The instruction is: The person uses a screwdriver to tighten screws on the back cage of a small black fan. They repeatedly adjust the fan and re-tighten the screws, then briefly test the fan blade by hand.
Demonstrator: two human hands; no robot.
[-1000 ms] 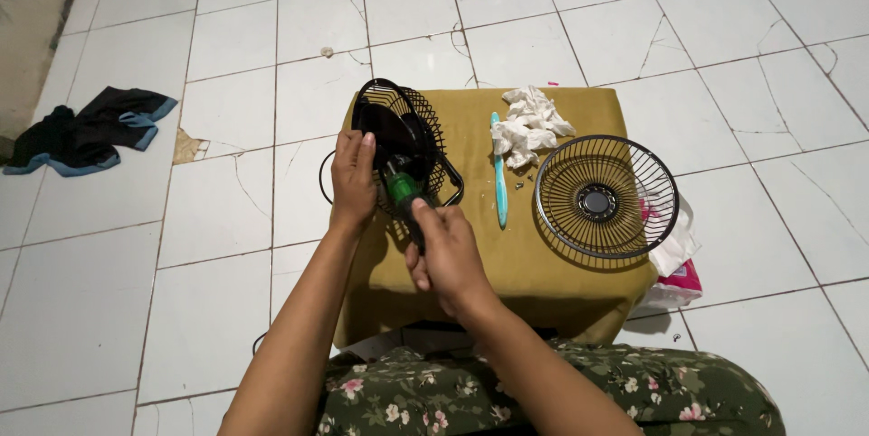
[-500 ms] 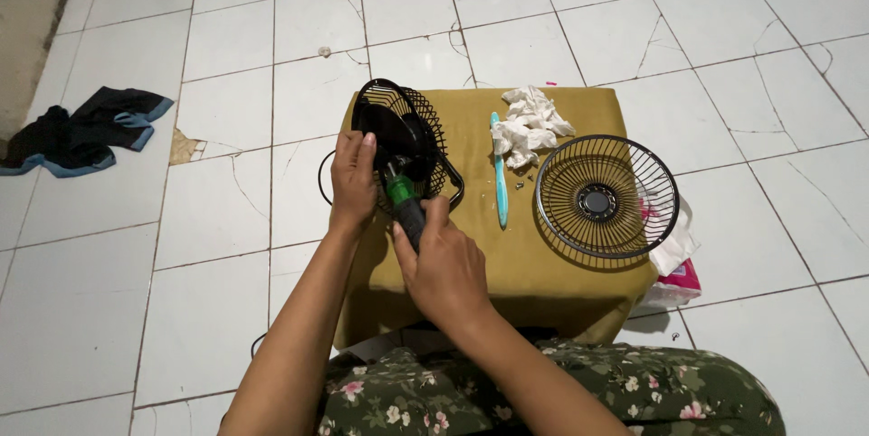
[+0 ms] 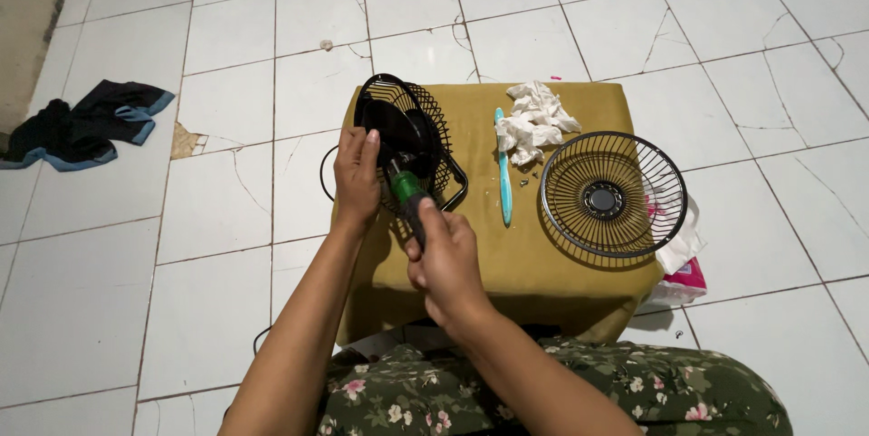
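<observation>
My left hand [image 3: 358, 178] grips the black fan [image 3: 403, 142] on the tabletop [image 3: 534, 264]; my right hand [image 3: 445, 259] fingers close around a green-handled screwdriver [image 3: 407, 193].

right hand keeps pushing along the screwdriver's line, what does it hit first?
Likely the black fan body in its wire rear cage: the right hand aims the green-handled screwdriver at its hub. Tip contact is hidden.

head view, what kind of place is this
Probably a room in a home, not a workshop: cracked white floor tiles, dark clothes dropped on the floor, and a small fan taken apart on a low cloth-covered stool rather than a bench.
</observation>
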